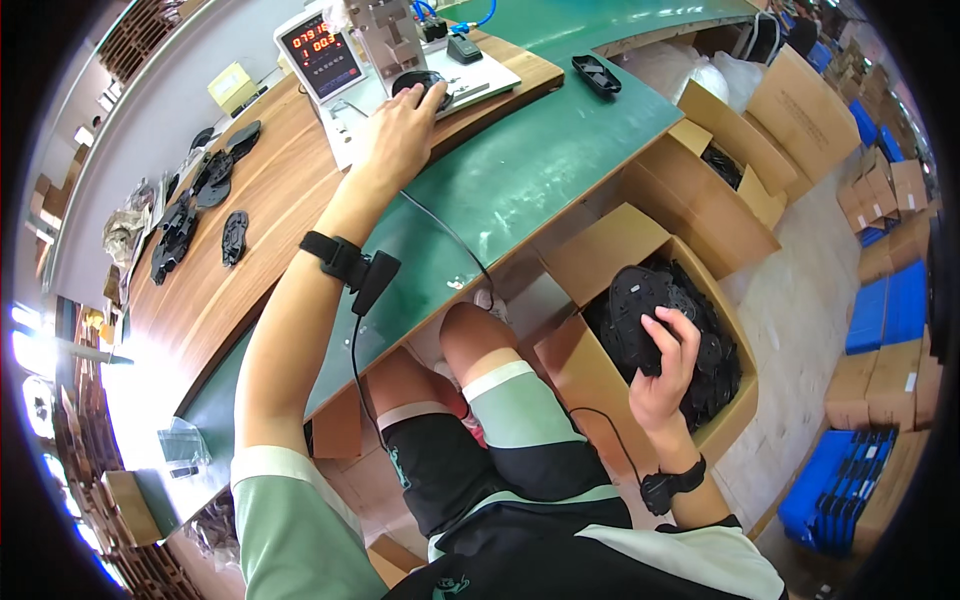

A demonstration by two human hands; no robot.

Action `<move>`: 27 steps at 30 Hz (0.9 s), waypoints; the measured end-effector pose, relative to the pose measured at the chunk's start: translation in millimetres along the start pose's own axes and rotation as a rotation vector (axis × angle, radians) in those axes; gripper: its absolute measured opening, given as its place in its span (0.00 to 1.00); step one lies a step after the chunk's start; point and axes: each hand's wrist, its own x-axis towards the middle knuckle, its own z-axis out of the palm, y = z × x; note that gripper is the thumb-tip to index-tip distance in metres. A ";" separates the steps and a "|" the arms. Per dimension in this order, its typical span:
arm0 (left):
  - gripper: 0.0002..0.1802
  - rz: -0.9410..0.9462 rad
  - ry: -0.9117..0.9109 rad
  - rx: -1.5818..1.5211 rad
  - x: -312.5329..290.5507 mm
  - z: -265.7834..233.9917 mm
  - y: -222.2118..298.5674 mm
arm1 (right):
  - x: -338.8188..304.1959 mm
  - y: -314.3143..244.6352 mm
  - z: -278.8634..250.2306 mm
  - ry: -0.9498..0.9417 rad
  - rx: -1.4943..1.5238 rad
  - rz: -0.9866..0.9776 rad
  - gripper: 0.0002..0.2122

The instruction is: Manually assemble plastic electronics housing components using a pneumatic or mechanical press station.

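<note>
Left hand (pixel 398 130): half-curled on black part (pixel 436 92), grip unclear. Right hand (pixel 668 375): partly closed, gripping black shell (pixel 632 305) above box (pixel 738 412).

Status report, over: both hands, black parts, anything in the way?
Left hand touching rounded black part at red-display machine. Right hand on black plastic shell, over open cardboard box. Black cable across green tabletop.

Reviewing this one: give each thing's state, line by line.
Display: lit, red digits
Black part: on machine, left hand on it
Shell: held in right hand
Near carton: open, black parts inside
Far carton: open
Blue crates: stacked
Wristbands: fastened
</note>
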 end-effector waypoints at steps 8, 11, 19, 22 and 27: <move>0.33 -0.157 -0.154 -0.183 7.9 -10.9 1.3 | -1.7 -17.7 18.8 -0.011 0.083 0.021 0.23; 0.35 -0.136 -0.076 -0.243 2.5 -14.2 -0.8 | -0.8 -25.4 22.5 -0.013 0.106 0.021 0.22; 0.28 -0.347 0.057 -0.405 -47.9 -74.3 55.0 | 0.8 -41.0 25.6 -0.035 0.129 0.003 0.23; 0.19 -0.516 -0.121 -0.895 -92.1 -119.5 95.7 | 2.3 -54.9 30.0 -0.077 0.203 -0.056 0.25; 0.22 -0.703 -0.483 -1.457 -142.9 -155.4 128.0 | -1.1 -73.5 40.6 -0.175 0.323 -0.189 0.30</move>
